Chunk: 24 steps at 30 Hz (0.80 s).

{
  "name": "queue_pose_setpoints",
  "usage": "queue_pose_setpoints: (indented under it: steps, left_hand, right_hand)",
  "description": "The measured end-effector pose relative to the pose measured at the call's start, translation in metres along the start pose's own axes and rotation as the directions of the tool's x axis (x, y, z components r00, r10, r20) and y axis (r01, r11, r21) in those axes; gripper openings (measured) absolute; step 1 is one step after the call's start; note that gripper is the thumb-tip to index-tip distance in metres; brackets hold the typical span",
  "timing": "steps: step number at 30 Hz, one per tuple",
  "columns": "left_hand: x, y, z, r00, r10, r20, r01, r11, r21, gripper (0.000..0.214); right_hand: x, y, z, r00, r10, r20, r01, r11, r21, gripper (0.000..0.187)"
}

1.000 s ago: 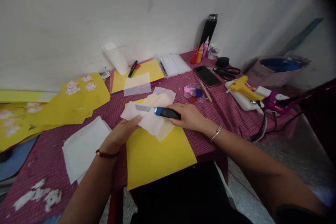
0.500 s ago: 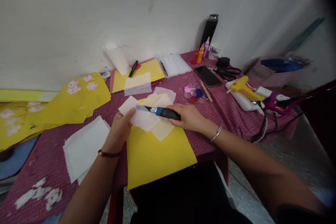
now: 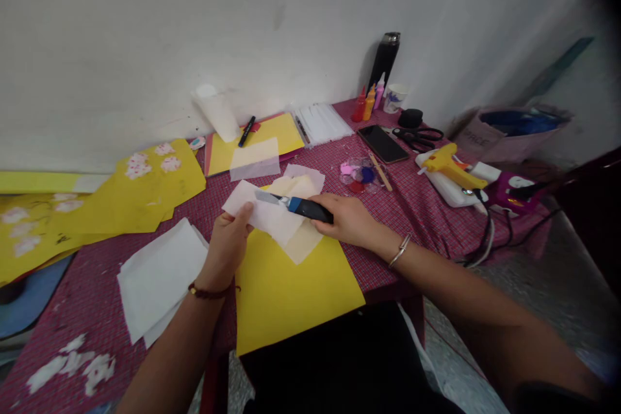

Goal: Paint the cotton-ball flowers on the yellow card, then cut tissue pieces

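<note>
My left hand pinches the left edge of a thin white tissue sheet, thumb on top. In my right hand is a utility knife with a black and blue handle, its blade out and pointing left over the tissue. Whether the blade touches the sheet I cannot tell. Beneath lie more pale tissue pieces, resting on a sheet of yellow paper at the table's front edge. A stack of white sheets lies to the left of my left wrist.
Yellow papers with pink blossoms spread at left, torn white scraps nearer me. Toward the right are a phone, scissors, paint dishes and a yellow glue gun with cables. A black flask stands by the wall.
My left hand has shifted slightly right with the tissue sheet, which now lies a little further right beneath the blade. My right hand keeps its hold on the utility knife, almost unmoved.
</note>
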<state>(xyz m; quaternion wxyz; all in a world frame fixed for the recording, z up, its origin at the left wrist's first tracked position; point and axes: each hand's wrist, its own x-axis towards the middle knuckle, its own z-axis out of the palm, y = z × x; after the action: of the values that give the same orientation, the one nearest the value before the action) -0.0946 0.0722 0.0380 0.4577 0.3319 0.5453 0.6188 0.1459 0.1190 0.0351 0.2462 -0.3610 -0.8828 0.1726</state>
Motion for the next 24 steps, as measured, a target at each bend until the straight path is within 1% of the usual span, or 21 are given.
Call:
queue_pose_setpoints:
  steps: [3, 7, 10, 14, 17, 18, 20, 24]
  left_hand:
    - [-0.001, -0.002, -0.001, 1.0, 0.019, -0.008, -0.018, 0.999, 0.05, 0.039]
    - [-0.006, -0.003, 0.002, 0.999, -0.035, 0.028, 0.031, 0.99, 0.136, 0.036]
    - [-0.01, -0.004, 0.006, 0.995, -0.071, 0.066, 0.061, 0.989, 0.137, 0.039]
    - [-0.012, -0.007, 0.011, 0.992, -0.088, 0.086, 0.075, 0.987, 0.143, 0.041]
    - [-0.013, -0.008, 0.012, 0.984, -0.107, 0.144, 0.094, 0.991, 0.094, 0.041]
    - [-0.012, -0.008, 0.011, 0.981, -0.112, 0.159, 0.101, 0.992, 0.076, 0.041]
    - [-0.009, -0.007, 0.005, 0.982, -0.119, 0.146, 0.109, 0.991, 0.073, 0.039]
    - [0.001, 0.0, -0.015, 0.99, -0.102, 0.095, 0.087, 0.985, 0.148, 0.037]
  right_hand:
    - [0.0, -0.001, 0.001, 1.0, 0.001, 0.0, -0.001, 1.0, -0.009, 0.04]
    - [0.0, -0.002, 0.0, 1.0, -0.008, 0.002, 0.008, 1.0, -0.026, 0.041]
    - [0.001, -0.003, 0.001, 1.0, -0.01, -0.002, 0.01, 1.0, -0.028, 0.04]
    - [0.001, -0.004, 0.003, 1.0, -0.01, 0.007, 0.011, 1.0, -0.023, 0.041]
    - [0.001, -0.003, 0.002, 1.0, -0.005, 0.015, 0.005, 1.0, -0.009, 0.041]
    - [0.001, -0.002, 0.002, 1.0, -0.004, 0.016, 0.004, 1.0, -0.003, 0.041]
    - [0.001, 0.003, 0.0, 1.0, -0.005, 0.02, 0.004, 1.0, 0.005, 0.04]
    - [0.001, 0.012, -0.004, 1.0, -0.01, 0.029, 0.01, 1.0, 0.009, 0.041]
